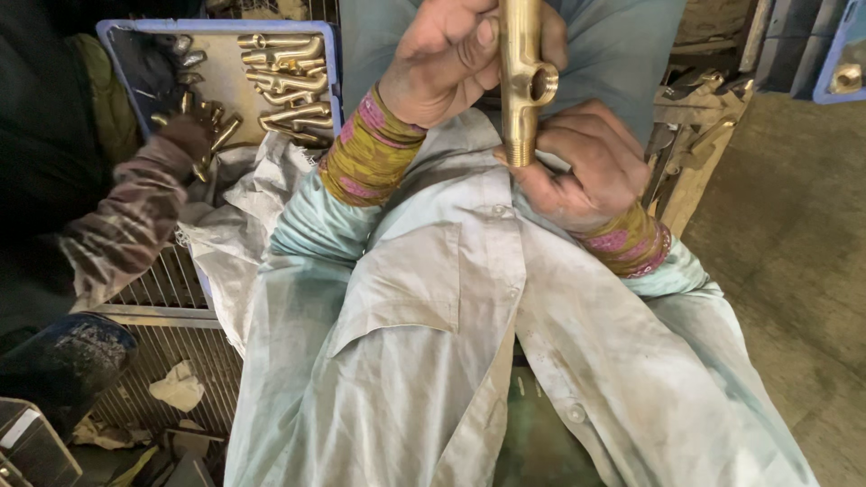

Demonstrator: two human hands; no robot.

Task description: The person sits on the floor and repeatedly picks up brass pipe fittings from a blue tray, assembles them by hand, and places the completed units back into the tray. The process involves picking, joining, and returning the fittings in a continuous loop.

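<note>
left hand (442,59) grips brass fitting (521,81) upper body | right hand (582,162) clasps its lower end | steadiest kept upright, side port facing away from both palms

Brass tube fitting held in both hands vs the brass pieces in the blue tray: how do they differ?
The long brass tube fitting with a round side port stands upright, gripped by the left hand above and the right hand below; the curved brass pieces lie flat, stacked in the blue plastic tray. The held fitting is a straight tube; the tray pieces are bent and flatter. A co-worker's hand reaches into the tray. All share the same yellow brass colour.
</note>
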